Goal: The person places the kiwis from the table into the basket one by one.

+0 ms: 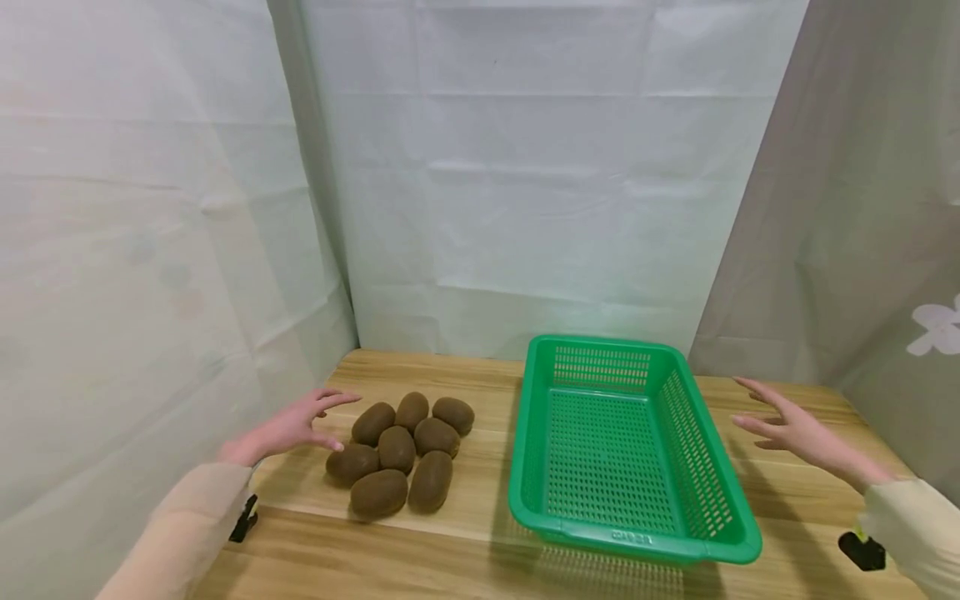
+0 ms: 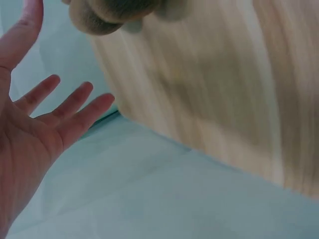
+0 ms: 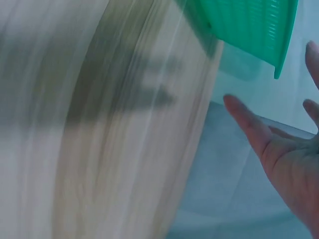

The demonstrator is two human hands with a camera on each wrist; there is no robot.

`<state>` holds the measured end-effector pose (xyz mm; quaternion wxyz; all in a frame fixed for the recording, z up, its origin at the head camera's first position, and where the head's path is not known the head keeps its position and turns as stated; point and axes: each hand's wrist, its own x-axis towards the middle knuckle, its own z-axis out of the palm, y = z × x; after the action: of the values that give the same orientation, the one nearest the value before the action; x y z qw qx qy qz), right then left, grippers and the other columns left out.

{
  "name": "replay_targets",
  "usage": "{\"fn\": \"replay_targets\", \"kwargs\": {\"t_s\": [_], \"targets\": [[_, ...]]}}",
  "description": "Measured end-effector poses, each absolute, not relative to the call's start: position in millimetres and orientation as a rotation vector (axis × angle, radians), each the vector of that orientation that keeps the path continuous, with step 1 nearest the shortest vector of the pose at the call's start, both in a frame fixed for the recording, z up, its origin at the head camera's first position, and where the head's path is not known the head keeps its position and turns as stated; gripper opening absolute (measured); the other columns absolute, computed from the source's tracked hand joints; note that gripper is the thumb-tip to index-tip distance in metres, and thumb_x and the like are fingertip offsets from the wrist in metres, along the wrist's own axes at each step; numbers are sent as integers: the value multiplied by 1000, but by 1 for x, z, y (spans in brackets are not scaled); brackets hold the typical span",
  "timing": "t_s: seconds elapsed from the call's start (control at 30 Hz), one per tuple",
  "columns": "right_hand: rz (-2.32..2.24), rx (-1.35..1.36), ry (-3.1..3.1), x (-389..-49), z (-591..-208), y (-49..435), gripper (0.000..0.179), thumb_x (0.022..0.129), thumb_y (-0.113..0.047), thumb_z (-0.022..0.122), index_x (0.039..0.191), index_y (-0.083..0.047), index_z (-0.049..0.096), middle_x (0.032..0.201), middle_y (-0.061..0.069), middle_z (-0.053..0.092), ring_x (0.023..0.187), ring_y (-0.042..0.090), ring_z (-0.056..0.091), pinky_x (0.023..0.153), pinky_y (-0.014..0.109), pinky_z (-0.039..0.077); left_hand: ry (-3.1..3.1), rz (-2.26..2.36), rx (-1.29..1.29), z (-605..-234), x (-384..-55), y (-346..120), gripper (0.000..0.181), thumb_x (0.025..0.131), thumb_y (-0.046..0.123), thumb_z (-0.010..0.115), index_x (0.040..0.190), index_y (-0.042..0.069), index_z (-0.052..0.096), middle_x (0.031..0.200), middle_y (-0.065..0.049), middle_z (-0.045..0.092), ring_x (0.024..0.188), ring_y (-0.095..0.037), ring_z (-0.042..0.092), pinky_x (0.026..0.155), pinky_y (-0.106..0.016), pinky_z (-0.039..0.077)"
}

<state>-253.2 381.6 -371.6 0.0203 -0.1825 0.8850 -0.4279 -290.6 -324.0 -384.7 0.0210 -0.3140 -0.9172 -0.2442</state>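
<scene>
Several brown, fuzzy kiwifruit (image 1: 396, 449) lie grouped on the wooden table, left of centre in the head view. Just left of them hovers my left hand (image 1: 294, 427), fingers spread and thumb apart, holding nothing. The left wrist view shows its bare palm (image 2: 30, 134), with part of the kiwifruit (image 2: 107, 12) at the top edge. A green plastic basket (image 1: 633, 546) with slotted walls and nothing inside stands right of the fruit. To the right of that basket my right hand (image 1: 798, 433) is held over the table with fingers extended, touching nothing.
The wooden table (image 1: 322, 550) runs under everything. White sheeting (image 1: 540, 208) hangs behind it and more hangs on the left (image 1: 150, 250); a greyish cloth (image 1: 847, 233) hangs on the right. Each wrist carries a dark strap piece (image 1: 862, 552).
</scene>
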Motion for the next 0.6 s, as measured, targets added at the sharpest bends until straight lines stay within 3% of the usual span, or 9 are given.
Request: {"fn": "replay_targets", "kwargs": {"t_s": [0.3,0.53,0.6], "targets": [[-1553,-569,2505,-261,-384,376,62,95,-11,48,144,-2,11,136,35,11,106,45,46,75,49,47,-2813,-1077,-1017,-409,-283,-324,58,77,15,72,126,-5,47,121,-29,39,99,-51,44,77,-57,41],[-1656,-571,2345,-264,-389,370,56,97,-8,42,144,-5,13,139,31,11,104,12,53,81,51,43,-2798,-1136,-1040,-420,-282,-323,57,78,13,70,126,-6,46,122,-31,39,99,-51,45,78,-55,42],[-1661,-561,2323,-264,-388,367,55,97,-9,42,144,-6,15,140,30,12,105,9,52,82,49,43,-2791,-1169,-1038,-421,-281,-322,57,78,11,70,126,-7,46,121,-32,38,99,-52,45,77,-54,43]]}}
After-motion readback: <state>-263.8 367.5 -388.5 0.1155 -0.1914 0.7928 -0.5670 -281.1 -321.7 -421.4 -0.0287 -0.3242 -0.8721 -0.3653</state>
